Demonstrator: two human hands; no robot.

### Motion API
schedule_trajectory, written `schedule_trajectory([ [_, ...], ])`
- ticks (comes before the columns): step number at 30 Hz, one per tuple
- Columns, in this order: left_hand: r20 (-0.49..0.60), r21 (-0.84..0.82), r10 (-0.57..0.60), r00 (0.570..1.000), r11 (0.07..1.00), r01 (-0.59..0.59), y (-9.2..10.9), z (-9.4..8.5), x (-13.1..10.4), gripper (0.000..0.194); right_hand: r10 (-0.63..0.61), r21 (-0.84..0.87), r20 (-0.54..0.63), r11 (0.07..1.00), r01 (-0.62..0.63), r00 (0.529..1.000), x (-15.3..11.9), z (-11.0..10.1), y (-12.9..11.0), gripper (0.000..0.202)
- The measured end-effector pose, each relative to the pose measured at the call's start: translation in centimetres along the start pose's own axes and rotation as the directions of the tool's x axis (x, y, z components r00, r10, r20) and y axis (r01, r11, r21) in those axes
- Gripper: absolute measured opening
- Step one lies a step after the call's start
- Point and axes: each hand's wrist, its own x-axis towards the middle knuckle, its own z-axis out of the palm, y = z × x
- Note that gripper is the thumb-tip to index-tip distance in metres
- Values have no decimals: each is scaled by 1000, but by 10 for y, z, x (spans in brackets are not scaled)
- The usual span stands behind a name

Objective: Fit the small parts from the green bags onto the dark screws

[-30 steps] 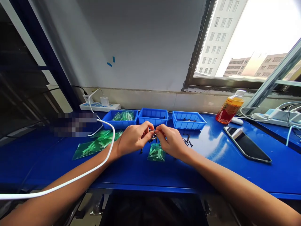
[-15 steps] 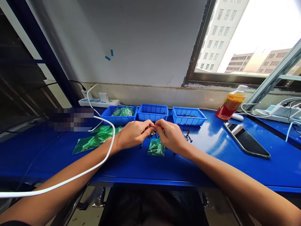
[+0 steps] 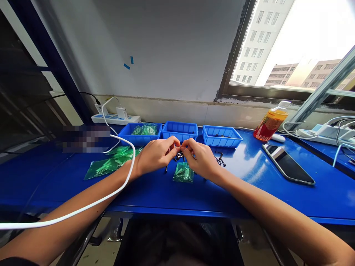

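My left hand (image 3: pixel 158 155) and my right hand (image 3: pixel 199 157) meet fingertip to fingertip above the middle of the blue table. Both are closed in a pinch. Whatever small piece they have between them is too tiny and covered to name. Right under the fingers lie dark screws (image 3: pixel 180 155), partly hidden by my hands. A small green bag (image 3: pixel 183 173) with light strips inside lies just in front, near my right palm. More black screws (image 3: pixel 221 159) are scattered right of my right hand.
Behind my hands stand three blue bins: the left bin (image 3: pixel 124 139) with green bags, a middle bin (image 3: pixel 180 137), and a right bin (image 3: pixel 224 142) with small dark parts. Green bags (image 3: pixel 108 166), a white cable (image 3: pixel 130 173), a phone (image 3: pixel 288 164) and a drink bottle (image 3: pixel 270 123) flank them.
My fingers have shifted very slightly, with the left index finger raised a little more. The whole view has moved a touch; the bags, bins and screws lie as before.
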Motion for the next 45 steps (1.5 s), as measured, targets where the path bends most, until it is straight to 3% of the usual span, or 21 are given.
schedule_trajectory([
  [9,-5,56,-23,1000,998,24,0,0,0,26,-49,30,-54,998,50,997,0,-2,1,10],
  [13,130,97,-57,990,994,45,1,-2,1,23,-87,1,-203,996,89,975,5,-14,5,12],
  [18,298,115,-7,955,993,-29,3,-3,2,21,-90,-108,-499,993,42,862,12,-51,15,15],
  [21,325,110,30,945,992,-70,4,-2,1,22,-8,-121,-670,988,-98,742,17,-77,33,16],
  [23,332,111,39,943,991,-80,4,-1,0,22,74,-124,-713,965,-229,698,19,-90,50,17],
  [27,322,114,50,945,989,-91,3,-2,0,22,224,-254,-491,887,-384,842,22,-96,80,12],
  [29,319,116,55,946,989,-96,3,-3,0,22,264,-315,-386,863,-395,884,23,-90,84,13],
  [33,334,133,54,941,986,-103,3,-2,1,23,181,-335,-186,912,-235,966,21,-70,66,14],
  [35,349,144,56,935,983,-112,2,-2,1,23,99,-326,3,941,-93,995,19,-60,52,14],
  [39,378,154,52,924,981,-118,1,-1,1,24,-29,-270,300,956,114,954,13,-40,28,12],
  [45,384,155,57,921,980,-125,1,-1,1,23,22,-247,433,964,95,901,7,-17,19,11],
])
